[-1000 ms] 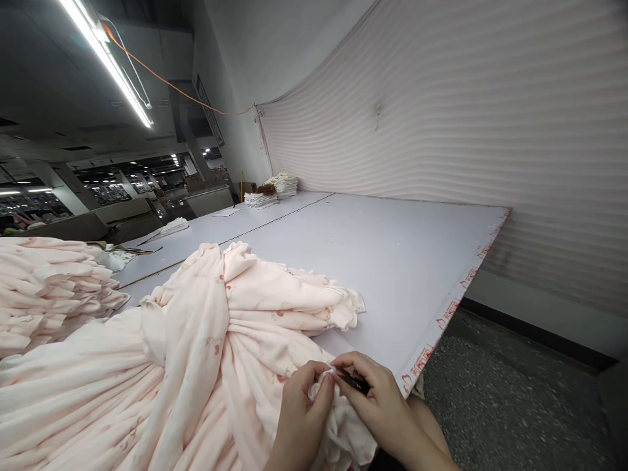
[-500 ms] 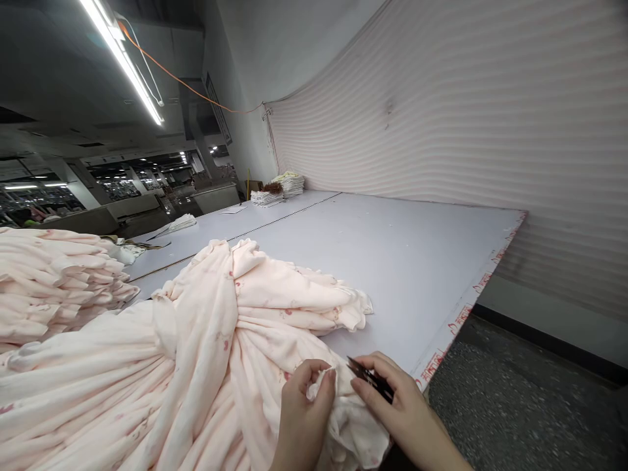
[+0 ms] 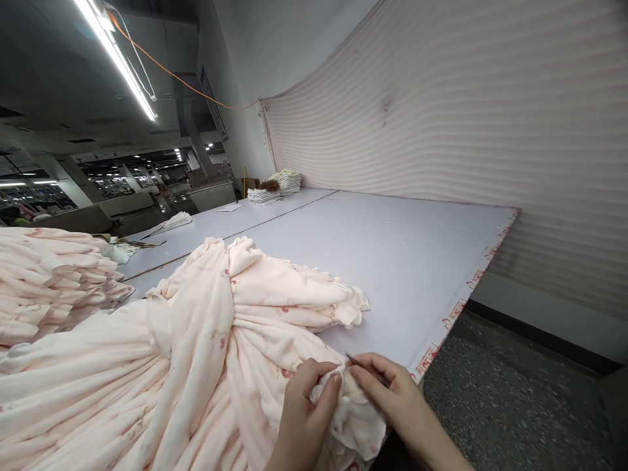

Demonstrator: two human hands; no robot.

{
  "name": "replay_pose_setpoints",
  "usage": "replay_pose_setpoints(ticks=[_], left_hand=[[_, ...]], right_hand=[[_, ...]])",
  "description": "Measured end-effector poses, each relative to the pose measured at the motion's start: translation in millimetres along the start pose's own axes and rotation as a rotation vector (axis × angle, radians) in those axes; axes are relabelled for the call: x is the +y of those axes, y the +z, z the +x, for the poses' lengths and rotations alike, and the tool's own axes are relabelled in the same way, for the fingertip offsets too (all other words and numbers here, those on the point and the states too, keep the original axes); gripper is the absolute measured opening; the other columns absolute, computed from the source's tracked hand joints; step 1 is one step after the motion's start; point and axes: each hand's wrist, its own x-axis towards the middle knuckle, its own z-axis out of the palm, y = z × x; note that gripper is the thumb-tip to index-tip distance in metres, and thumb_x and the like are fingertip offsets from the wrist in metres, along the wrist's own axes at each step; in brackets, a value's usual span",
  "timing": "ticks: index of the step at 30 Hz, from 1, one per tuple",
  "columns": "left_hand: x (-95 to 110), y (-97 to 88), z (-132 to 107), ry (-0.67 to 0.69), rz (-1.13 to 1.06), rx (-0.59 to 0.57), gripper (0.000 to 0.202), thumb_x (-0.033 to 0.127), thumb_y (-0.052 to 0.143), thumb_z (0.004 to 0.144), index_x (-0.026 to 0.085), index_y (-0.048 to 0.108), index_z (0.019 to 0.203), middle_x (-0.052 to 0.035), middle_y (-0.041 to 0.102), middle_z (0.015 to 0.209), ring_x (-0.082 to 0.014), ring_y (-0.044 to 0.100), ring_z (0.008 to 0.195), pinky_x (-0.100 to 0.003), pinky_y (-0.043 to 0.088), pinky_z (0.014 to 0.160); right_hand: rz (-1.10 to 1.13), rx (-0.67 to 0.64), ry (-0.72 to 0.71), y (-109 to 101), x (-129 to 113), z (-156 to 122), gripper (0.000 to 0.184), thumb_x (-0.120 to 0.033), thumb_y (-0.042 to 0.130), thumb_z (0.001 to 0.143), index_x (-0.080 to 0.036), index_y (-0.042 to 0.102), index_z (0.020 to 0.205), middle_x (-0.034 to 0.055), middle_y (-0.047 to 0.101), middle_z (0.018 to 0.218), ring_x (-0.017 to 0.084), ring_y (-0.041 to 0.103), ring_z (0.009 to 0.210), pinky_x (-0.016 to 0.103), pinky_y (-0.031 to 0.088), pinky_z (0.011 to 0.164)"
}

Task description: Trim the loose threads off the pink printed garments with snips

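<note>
Pale pink fabric [image 3: 196, 333] with small red prints lies gathered and twisted over the near side of the table, its ruffled end bunched at the front edge. My left hand [image 3: 310, 402] pinches a fold of its white edge between thumb and fingers. Close beside it, my right hand [image 3: 400, 396] is closed around dark thread snips [image 3: 354, 359]. Their thin tip shows past the index finger, by the pinched edge; the rest is mostly hidden in the palm. Whether the blades touch the cloth I cannot tell.
A heap of similar pink cloth [image 3: 53, 281] is at the left. Folded white stacks [image 3: 265, 195] stand at the far end of the grey table [image 3: 392, 261], whose right edge carries red-printed tape [image 3: 454, 315]. Striped fabric [image 3: 441, 111] hangs behind. Speckled floor [image 3: 490, 392] lies at the right.
My right hand has come closer to the left, and the snips have turned so less of them shows. The pinched cloth edge has shifted slightly right, and the view has moved a little.
</note>
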Motion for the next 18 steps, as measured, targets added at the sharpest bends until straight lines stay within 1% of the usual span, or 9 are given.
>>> replay_pose_setpoints(ticks=[3, 5, 7, 10, 11, 13, 15, 16, 18], left_hand=[[1, -3.0, 0, 0.043, 0.015, -0.099, 0.013, 0.027, 0.055, 0.084, 0.021, 0.063, 0.092, -0.0024, 0.062, 0.082, -0.0179, 0.058, 0.080, -0.029, 0.044, 0.074], [0, -3.8, 0, 0.097, 0.062, -0.115, 0.012, 0.021, 0.054, 0.084, 0.021, 0.064, 0.089, -0.0024, 0.060, 0.079, -0.0173, 0.057, 0.079, -0.028, 0.044, 0.072], [-4, -3.0, -1, 0.196, 0.123, -0.050, 0.020, 0.012, 0.048, 0.085, 0.021, 0.063, 0.095, -0.0029, 0.057, 0.080, -0.0158, 0.056, 0.077, -0.027, 0.045, 0.069], [-13, 1.9, -5, 0.393, 0.218, 0.115, 0.036, 0.002, 0.043, 0.082, 0.021, 0.058, 0.109, -0.0043, 0.054, 0.086, -0.0138, 0.055, 0.077, -0.025, 0.046, 0.069], [-16, 4.5, -6, 0.445, 0.242, 0.151, 0.039, 0.001, 0.043, 0.081, 0.021, 0.057, 0.111, -0.0047, 0.053, 0.088, -0.0132, 0.054, 0.077, -0.025, 0.047, 0.069], [-18, 9.3, -7, 0.508, 0.253, 0.181, 0.042, 0.000, 0.043, 0.081, 0.022, 0.057, 0.114, -0.0049, 0.053, 0.090, -0.0125, 0.054, 0.076, -0.024, 0.047, 0.070], [-15, 10.3, -6, 0.480, 0.202, 0.140, 0.038, 0.004, 0.046, 0.081, 0.021, 0.060, 0.112, -0.0051, 0.055, 0.088, -0.0132, 0.055, 0.076, -0.024, 0.048, 0.068], [-13, 7.7, -4, 0.409, 0.149, 0.108, 0.031, 0.008, 0.048, 0.082, 0.020, 0.063, 0.106, -0.0047, 0.057, 0.085, -0.0139, 0.056, 0.075, -0.025, 0.048, 0.067], [-11, -5.7, 2, 0.165, -0.049, 0.089, 0.016, 0.019, 0.053, 0.084, 0.017, 0.067, 0.091, -0.0029, 0.060, 0.075, -0.0155, 0.058, 0.072, -0.025, 0.049, 0.064]], right_hand=[[0.059, -0.058, -0.006, 1, 0, 2, 0.035, -0.039, 0.064, 0.076, -0.020, 0.062, 0.105, 0.0017, 0.064, 0.084, 0.018, 0.059, 0.083, 0.026, 0.047, 0.074], [0.057, -0.110, -0.026, 1, -3, 2, 0.026, -0.038, 0.063, 0.077, -0.018, 0.064, 0.093, 0.0012, 0.062, 0.079, 0.017, 0.058, 0.078, 0.024, 0.046, 0.070], [0.103, -0.056, -0.050, 0, -5, 0, 0.023, -0.040, 0.059, 0.081, -0.017, 0.062, 0.081, -0.0001, 0.058, 0.072, 0.014, 0.055, 0.069, 0.023, 0.044, 0.063], [0.204, 0.079, -0.064, -7, -6, -8, 0.023, -0.041, 0.053, 0.085, -0.019, 0.057, 0.080, -0.0043, 0.048, 0.059, 0.011, 0.047, 0.056, 0.020, 0.040, 0.054], [0.190, 0.079, -0.066, -9, -7, -12, 0.022, -0.040, 0.052, 0.086, -0.019, 0.057, 0.080, -0.0040, 0.048, 0.060, 0.011, 0.048, 0.057, 0.020, 0.041, 0.055], [0.074, 0.018, -0.082, -12, -9, -18, 0.018, -0.037, 0.058, 0.082, -0.020, 0.060, 0.085, -0.0004, 0.058, 0.072, 0.014, 0.055, 0.070, 0.022, 0.045, 0.064], [-0.067, -0.053, -0.110, -14, -10, -21, 0.019, -0.034, 0.063, 0.078, -0.021, 0.063, 0.092, 0.0033, 0.063, 0.088, 0.019, 0.059, 0.086, 0.025, 0.046, 0.076], [-0.103, -0.082, -0.123, -15, -10, -20, 0.020, -0.034, 0.063, 0.078, -0.021, 0.064, 0.094, 0.0043, 0.064, 0.093, 0.020, 0.059, 0.091, 0.027, 0.046, 0.080], [-0.091, -0.096, -0.119, -18, -5, -14, 0.022, -0.036, 0.060, 0.080, -0.021, 0.064, 0.094, 0.0054, 0.065, 0.095, 0.021, 0.060, 0.094, 0.028, 0.046, 0.083]])
